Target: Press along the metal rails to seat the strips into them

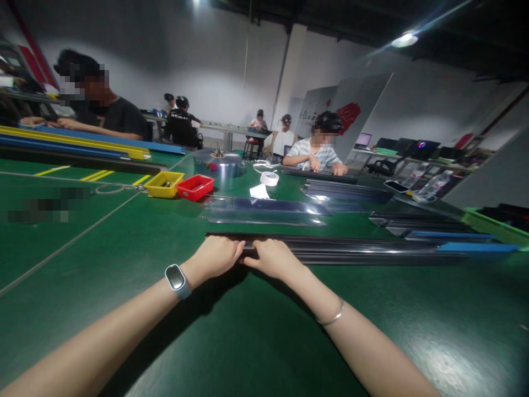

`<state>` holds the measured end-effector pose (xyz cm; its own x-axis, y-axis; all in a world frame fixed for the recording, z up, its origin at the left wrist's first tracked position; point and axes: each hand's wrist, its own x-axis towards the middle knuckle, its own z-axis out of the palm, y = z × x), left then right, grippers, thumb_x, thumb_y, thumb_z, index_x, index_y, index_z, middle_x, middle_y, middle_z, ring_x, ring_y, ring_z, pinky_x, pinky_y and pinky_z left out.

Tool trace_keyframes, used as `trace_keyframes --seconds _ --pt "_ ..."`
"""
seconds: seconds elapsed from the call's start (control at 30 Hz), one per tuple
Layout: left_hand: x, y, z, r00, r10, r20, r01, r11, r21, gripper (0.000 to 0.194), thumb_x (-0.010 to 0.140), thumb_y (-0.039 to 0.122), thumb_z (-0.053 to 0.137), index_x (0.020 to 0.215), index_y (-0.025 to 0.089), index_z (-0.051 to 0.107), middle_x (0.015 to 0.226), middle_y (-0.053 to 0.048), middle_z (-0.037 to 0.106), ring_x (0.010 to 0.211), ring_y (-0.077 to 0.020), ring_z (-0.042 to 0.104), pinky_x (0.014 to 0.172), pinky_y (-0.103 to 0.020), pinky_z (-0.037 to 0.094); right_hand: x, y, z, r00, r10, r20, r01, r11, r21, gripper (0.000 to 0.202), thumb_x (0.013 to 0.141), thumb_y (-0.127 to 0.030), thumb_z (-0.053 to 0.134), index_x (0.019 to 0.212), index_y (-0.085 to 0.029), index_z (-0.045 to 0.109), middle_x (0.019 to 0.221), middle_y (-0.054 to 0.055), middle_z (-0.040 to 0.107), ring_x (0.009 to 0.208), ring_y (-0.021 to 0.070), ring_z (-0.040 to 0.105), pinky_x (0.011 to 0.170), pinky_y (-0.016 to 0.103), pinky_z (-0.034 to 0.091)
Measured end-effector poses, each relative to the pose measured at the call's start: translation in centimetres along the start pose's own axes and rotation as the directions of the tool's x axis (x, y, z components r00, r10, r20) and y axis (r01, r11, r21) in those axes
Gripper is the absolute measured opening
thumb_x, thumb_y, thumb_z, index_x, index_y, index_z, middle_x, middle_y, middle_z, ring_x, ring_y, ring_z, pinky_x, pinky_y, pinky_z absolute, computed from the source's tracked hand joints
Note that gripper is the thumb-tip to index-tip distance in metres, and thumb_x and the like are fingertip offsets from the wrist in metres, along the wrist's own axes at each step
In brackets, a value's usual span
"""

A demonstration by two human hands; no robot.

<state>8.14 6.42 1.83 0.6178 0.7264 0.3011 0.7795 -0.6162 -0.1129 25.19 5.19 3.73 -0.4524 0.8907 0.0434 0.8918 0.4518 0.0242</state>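
Observation:
Long black strips (363, 252) lie side by side across the green table, running from the middle toward the right. My left hand (219, 255) is closed around their left end, its fingertips hidden behind the strips. Right beside it, my right hand (270, 258) grips the same black strips, with the thumb along the near side. The two thumbs almost meet. Just beyond the strips lies a sheet of clear plastic strips (264, 212).
A yellow bin (164, 184) and a red bin (195, 188) stand at the left, near a white tape roll (269, 178). More dark strips (347, 192) lie farther right, by a green basket (491, 225). Co-workers sit across the table.

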Motion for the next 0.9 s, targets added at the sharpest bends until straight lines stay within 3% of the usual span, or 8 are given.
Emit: trace_keyframes --seconds 0.37,0.63,0.9 --pt "0.13 0.11 0.03 0.998 -0.057 0.006 0.057 0.998 -0.006 0.051 0.089 0.033 0.019 0.075 0.012 0.063 0.07 -0.012 0.063 0.07 -0.0196 0.059 0.07 -0.034 0.044 0.14 0.05 -0.17 1.0 0.015 0.011 -0.015 0.999 -0.042 0.051 0.076 -0.06 0.039 0.084 -0.014 0.061 0.085 0.013 0.065 0.079 0.0247 0.061 0.066 0.031 0.043" --pt "0.24 0.42 -0.04 1.0 0.007 -0.005 -0.007 0.999 -0.039 0.046 0.089 0.031 0.021 0.077 0.013 0.062 0.071 -0.011 0.063 0.071 -0.0191 0.059 0.07 -0.034 0.043 0.39 0.02 0.34 0.997 -0.08 -0.022 0.081 0.995 0.056 0.047 0.079 -0.055 0.038 0.1 -0.017 0.057 0.091 0.01 0.065 0.085 0.0227 0.06 0.07 0.03 0.041" --pt "0.25 0.18 -0.1 1.0 0.023 0.001 -0.023 1.0 0.0 0.043 0.089 0.027 0.021 0.076 0.013 0.06 0.07 -0.01 0.062 0.067 -0.0187 0.057 0.065 -0.033 0.043 0.33 -0.03 0.31 0.996 -0.081 -0.029 0.083 0.995 0.055 0.043 0.079 -0.053 0.04 0.098 -0.018 0.058 0.092 0.009 0.065 0.084 0.0228 0.06 0.07 0.03 0.042"
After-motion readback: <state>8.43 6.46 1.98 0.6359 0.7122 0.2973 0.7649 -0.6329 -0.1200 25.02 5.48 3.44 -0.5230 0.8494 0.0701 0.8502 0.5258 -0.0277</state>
